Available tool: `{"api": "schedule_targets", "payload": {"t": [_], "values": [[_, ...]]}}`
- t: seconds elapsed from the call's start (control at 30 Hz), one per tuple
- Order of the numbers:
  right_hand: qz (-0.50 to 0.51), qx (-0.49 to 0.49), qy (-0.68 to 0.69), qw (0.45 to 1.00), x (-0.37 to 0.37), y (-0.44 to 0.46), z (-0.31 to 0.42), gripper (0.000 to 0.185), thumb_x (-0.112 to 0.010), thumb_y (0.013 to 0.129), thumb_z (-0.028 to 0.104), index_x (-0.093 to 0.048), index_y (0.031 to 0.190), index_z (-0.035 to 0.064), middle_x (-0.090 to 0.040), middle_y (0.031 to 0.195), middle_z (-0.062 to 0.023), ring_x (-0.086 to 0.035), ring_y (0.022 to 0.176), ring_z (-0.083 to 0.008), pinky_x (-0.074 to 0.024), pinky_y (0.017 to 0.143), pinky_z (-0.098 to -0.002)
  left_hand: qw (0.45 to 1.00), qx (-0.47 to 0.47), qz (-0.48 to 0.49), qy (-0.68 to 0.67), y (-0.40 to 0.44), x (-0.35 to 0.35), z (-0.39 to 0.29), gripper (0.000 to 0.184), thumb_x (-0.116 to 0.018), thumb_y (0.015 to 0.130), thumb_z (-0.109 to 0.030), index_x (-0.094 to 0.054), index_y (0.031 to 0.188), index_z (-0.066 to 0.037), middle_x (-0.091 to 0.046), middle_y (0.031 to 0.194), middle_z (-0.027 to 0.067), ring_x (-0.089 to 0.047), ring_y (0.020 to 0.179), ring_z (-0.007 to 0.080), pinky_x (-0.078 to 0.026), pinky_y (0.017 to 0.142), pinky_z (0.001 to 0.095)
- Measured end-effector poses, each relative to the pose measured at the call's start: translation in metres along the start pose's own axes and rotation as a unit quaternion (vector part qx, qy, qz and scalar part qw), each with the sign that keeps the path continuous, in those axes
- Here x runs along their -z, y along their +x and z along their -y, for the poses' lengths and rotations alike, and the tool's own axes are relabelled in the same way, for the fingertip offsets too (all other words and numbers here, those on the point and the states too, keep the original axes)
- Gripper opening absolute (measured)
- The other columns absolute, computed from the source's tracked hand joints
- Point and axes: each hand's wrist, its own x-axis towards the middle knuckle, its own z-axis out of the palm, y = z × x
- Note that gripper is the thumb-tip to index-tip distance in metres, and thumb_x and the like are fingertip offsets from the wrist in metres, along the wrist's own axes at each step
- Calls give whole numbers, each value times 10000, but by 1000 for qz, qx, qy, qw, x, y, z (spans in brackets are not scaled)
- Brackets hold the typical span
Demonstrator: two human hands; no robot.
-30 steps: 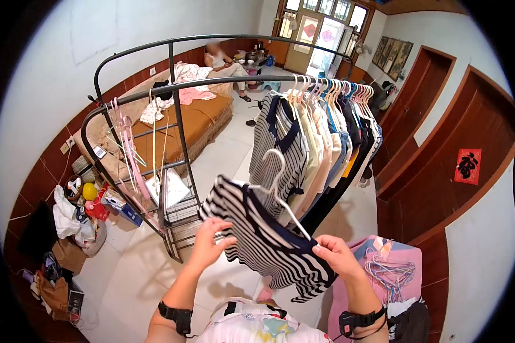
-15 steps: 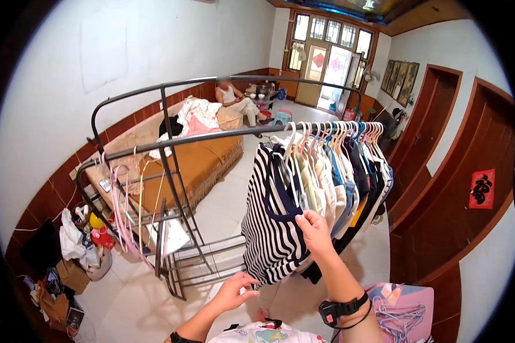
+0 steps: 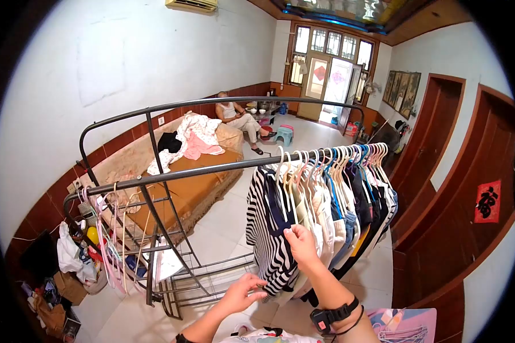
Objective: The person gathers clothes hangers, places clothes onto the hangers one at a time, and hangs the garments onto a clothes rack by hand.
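A black-and-white striped top with navy trim hangs from a white hanger at the near end of a row of clothes on a dark metal rail. My right hand is closed, thumb and fingers pinching the navy trim at the front of the top. Lower down, my left hand is beside the hem with thumb and fingers apart; light contact with the cloth cannot be ruled out. Beyond the top, several garments hang close together on hangers.
Bare hangers hang at the rail's left end. Behind the rack stands a bed with crumpled cloth; a person sits past it. Bags and boxes lie at left. More hangers lie on a pink surface at lower right.
My view has tilted up, so the rack sits lower in it. The striped top looks narrower and more turned. My right hand keeps its pinch; my left hand stays near the hem.
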Motion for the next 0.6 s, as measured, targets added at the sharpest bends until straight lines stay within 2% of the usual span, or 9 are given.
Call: {"api": "schedule_targets", "payload": {"t": [0.03,0.17,0.23,0.33,0.37,0.43,0.5,0.53,0.6], "values": [[-1,-9,-19,1000,1,-2,0,187,-578,935,135,-537,772,51,-437,648,86,-351,576,-13,-284,497,-224,1000,-1,2,-2,14,7,-1,295,-726,824,-220,-665,1084,-94,-591,987,79,-603,823,173,-494,766,307],[-6,-3,-20,1000,2,-6,-15,158,-578,934,137,-570,813,36,-463,661,80,-377,589,-17,-311,512,-222,991,-86,-90,46,90,28,15,280,-699,835,-181,-656,1084,-59,-586,896,80,-594,798,172,-487,734,300],[-22,-11,-7,1000,0,-9,-13,137,-573,935,134,-592,845,32,-470,666,81,-385,598,-15,-327,523,-212,986,-80,-142,-29,128,32,11,277,-678,847,-209,-650,1047,-19,-597,847,96,-590,730,191,-481,665,314],[-20,-22,-17,999,2,-12,-15,128,-564,937,126,-605,870,25,-495,673,76,-393,600,-12,-335,526,-208,978,-73,-187,-60,181,30,21,327,-685,848,-196,-633,1087,21,-624,823,83,-592,719,164,-489,669,290],[-11,-24,-20,999,1,-12,-11,129,-562,937,122,-603,863,25,-504,677,75,-394,599,-10,-334,525,-206,968,-40,-171,-179,194,27,19,348,-689,850,-188,-621,1094,51,-611,788,41,-567,690,118,-481,651,264],[-17,-17,-24,999,0,-14,-9,144,-579,929,142,-607,880,9,-534,678,53,-424,596,-27,-357,534,-218,954,6,-128,-272,214,25,17,306,-694,851,-181,-629,1038,53,-588,747,-5,-535,662,68,-455,610,225],[-26,23,-126,991,5,-15,-16,174,-602,916,169,-611,911,-4,-555,675,21,-457,599,-52,-389,550,-239,956,10,-89,-280,225,25,17,241,-696,839,-149,-613,978,28,-574,704,-36,-502,629,28,-413,551,201],[-13,-26,-157,987,8,-18,-11,165,-587,940,158,-605,991,1,-572,782,45,-487,696,-25,-413,616,-199,952,18,-85,-293,230,22,18,260,-679,851,-122,-590,1042,31,-585,739,-27,-518,647,39,-422,565,209],[-23,-21,-177,984,8,-27,-5,174,-609,923,153,-610,1005,0,-569,766,42,-486,685,-28,-413,603,-204,953,24,-104,-283,235,13,19,299,-659,860,-86,-559,1114,38,-617,835,4,-561,718,68,-453,619,227]]}}
